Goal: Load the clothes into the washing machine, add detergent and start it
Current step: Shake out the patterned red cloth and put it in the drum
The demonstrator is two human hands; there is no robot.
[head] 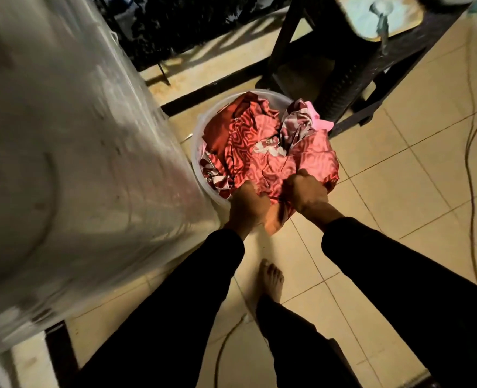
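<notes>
Clothes: heap of red patterned garments [271,158], number unclear, filling one bucket.
Bucket: one round white plastic bucket [196,141] on the tiled floor, just beside the washing machine.
Washing machine: one blurred grey-white washing machine [63,152], left of the bucket.
Hands: two; left hand [248,205] and right hand [306,190] both clutch the red cloth at the bucket's near edge.
Sleeves: two black sleeves [399,278].
Foot: one bare foot [271,278] below the bucket.

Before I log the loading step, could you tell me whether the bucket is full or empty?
Full: red patterned clothes heap above the white bucket's rim, both hands gripping them.
</notes>
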